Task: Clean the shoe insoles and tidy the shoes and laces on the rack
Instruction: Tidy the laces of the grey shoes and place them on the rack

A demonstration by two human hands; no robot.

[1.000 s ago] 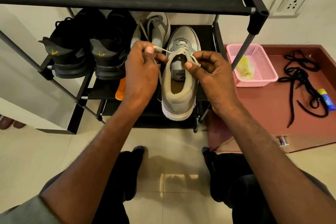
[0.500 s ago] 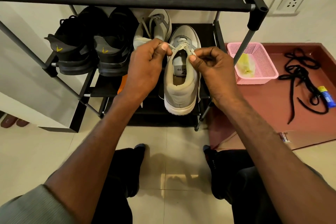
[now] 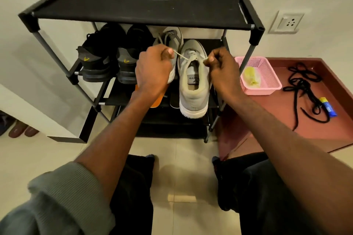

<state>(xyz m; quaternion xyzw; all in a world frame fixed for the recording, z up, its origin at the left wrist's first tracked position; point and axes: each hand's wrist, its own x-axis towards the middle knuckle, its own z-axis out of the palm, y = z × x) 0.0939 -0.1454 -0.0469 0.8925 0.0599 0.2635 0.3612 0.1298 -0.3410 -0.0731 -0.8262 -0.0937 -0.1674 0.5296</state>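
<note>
The left hand (image 3: pixel 153 68) and right hand (image 3: pixel 222 69) each pinch one end of the lace (image 3: pixel 181 56), drawn taut out to either side. On the rack (image 3: pixel 256 30), the grey shoe (image 3: pixel 193 82) sits on the middle shelf, heel outward, beside its partner. To tie well, I judge both ends want even tension, low over the tongue, so the knot seats centred.

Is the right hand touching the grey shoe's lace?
Touching: in the head view the right hand pinches the lace of the grey shoe.
</note>
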